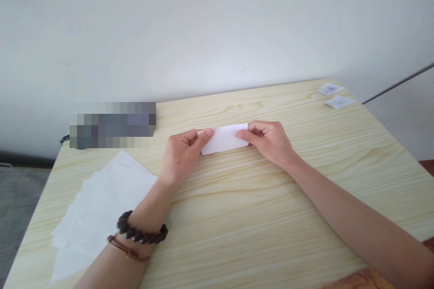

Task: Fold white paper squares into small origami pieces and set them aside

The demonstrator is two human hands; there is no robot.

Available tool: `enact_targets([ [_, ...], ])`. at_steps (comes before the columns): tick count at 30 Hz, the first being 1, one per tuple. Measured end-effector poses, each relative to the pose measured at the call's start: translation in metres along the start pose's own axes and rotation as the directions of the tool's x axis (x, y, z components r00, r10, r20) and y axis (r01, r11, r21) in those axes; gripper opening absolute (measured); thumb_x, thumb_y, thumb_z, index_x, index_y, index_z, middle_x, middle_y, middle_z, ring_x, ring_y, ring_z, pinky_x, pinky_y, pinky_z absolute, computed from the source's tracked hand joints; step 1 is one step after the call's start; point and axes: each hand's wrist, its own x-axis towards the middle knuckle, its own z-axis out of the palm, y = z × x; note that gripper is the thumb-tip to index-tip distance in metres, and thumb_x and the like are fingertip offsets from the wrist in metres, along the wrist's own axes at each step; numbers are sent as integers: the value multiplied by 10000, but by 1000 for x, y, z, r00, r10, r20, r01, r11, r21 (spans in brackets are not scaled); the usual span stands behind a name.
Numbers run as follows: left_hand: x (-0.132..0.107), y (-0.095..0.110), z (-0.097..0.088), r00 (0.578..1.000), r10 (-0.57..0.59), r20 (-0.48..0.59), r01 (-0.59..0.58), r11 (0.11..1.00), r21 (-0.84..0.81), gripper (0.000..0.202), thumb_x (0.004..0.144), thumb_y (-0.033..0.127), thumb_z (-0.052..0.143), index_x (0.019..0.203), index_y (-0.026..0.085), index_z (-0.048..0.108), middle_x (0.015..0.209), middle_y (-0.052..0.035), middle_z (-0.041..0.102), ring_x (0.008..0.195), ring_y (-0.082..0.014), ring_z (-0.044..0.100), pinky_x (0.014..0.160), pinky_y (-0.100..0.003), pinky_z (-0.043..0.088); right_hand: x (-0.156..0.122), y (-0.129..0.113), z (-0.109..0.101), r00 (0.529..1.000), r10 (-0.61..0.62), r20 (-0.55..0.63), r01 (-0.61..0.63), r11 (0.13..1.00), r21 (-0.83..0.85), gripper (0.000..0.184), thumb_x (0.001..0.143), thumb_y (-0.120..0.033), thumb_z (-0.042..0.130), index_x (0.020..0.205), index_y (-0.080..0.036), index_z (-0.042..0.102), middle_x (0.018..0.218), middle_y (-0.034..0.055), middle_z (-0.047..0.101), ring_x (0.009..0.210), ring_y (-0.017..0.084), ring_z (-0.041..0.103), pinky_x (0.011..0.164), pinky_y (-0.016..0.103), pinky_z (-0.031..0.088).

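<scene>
A small white folded strip of paper (225, 138) is held up over the middle of the table. My left hand (183, 153) pinches its left end, thumb on the near face and fingers behind. At the right end my right hand (269, 140) grips it the same way. The fingers behind the paper are mostly hidden. Beside my left forearm lies a fanned stack of white paper sheets (105, 207), partly covered by that arm.
The wooden table (217, 226) meets a white wall (217, 31) at the back. A blurred-out dark object (113, 126) sits at the back left. Two small white diamond-shaped folded papers (329, 89) lie near the far right corner.
</scene>
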Motion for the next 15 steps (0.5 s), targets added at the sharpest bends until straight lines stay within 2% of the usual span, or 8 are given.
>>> enact_targets([
  [8, -3, -1, 1, 1000, -4, -26, 4, 1000, -6, 393, 740, 526, 688, 769, 135, 725, 572, 16, 553, 492, -76, 371, 447, -207, 241, -1, -1, 0, 1000, -12, 10, 11, 999, 40, 335, 765, -425, 710, 579, -169, 599, 547, -35, 550, 521, 84, 485, 490, 213, 344],
  [10, -3, -1, 0, 999, 17, -40, -16, 1000, 19, 385, 761, 521, 667, 702, 140, 686, 538, 25, 503, 481, -76, 342, 440, -214, 223, 0, 0, 0, 1000, -15, 18, 15, 999, 45, 313, 775, -416, 703, 604, -169, 616, 561, -33, 563, 530, 84, 493, 495, 209, 354],
  [13, -3, -3, -1, 996, 68, -65, -65, 996, 61, 455, 808, 518, 605, 531, 166, 523, 478, 35, 374, 462, -81, 282, 430, -234, 201, 0, 0, 1, 999, -18, 36, 17, 999, 48, 308, 802, -409, 680, 616, -170, 623, 552, -35, 561, 514, 79, 489, 481, 203, 353],
  [15, -1, -6, -2, 995, 61, -85, -56, 996, 63, 490, 829, 528, 564, 501, 183, 450, 474, 27, 353, 465, -96, 298, 429, -246, 221, 0, -1, 1, 999, -17, 49, 14, 998, 66, 297, 812, -400, 673, 625, -173, 633, 546, -37, 567, 502, 78, 500, 472, 199, 357],
])
